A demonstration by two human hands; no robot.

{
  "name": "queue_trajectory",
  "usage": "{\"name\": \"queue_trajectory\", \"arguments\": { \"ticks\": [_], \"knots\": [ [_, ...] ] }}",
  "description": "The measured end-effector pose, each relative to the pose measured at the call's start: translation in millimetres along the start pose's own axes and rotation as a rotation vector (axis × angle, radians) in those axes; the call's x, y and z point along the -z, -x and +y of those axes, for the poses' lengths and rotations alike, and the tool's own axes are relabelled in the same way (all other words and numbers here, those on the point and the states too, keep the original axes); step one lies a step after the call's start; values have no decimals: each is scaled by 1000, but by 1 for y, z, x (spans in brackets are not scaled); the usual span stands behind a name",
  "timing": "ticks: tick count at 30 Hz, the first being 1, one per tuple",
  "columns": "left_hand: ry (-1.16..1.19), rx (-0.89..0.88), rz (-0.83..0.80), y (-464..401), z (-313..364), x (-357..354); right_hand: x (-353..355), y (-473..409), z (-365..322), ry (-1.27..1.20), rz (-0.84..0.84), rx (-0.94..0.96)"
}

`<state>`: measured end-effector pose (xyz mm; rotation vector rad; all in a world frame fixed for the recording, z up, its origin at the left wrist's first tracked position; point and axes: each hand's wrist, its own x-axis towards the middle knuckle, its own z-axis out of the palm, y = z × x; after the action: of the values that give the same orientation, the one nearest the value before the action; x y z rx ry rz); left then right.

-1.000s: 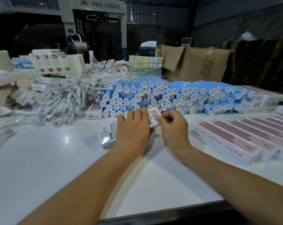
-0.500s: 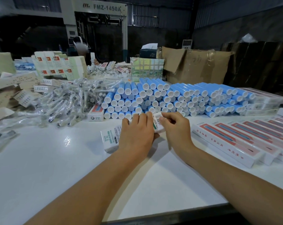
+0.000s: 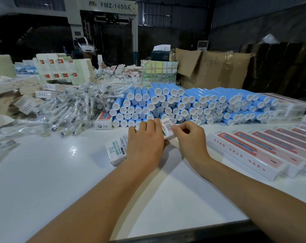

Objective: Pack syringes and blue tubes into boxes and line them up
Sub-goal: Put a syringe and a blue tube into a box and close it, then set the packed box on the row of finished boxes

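Both hands on white box

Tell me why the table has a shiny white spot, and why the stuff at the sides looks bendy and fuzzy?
Head view: the shiny spot is glare from an overhead light on the glossy white table. Head view: the wide-angle lens curves and softens the edges, so the clear plastic-wrapped syringes at far left smear, while the white cardboard box under the hands stays sharp. Head view: the background is dim.
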<state>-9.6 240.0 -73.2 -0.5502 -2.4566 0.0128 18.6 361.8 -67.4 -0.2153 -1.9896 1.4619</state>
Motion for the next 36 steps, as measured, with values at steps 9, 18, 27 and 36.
{"name": "queue_trajectory", "arguments": {
  "ticks": [9, 18, 27, 36],
  "knots": [
    [349, 167, 156, -18, -14, 22, -3, 9, -9, -187, -111, 124],
    [2155, 979, 64, -21, -19, 32, -16, 20, -10, 40, -495, 212],
    [2220, 1048, -51, -13, -20, 18, -21, 19, -6, 180, -482, 260],
    [1832, 846, -112, -9, -11, 17, 30, -7, -28, 499, -373, 295]
  ]
}}
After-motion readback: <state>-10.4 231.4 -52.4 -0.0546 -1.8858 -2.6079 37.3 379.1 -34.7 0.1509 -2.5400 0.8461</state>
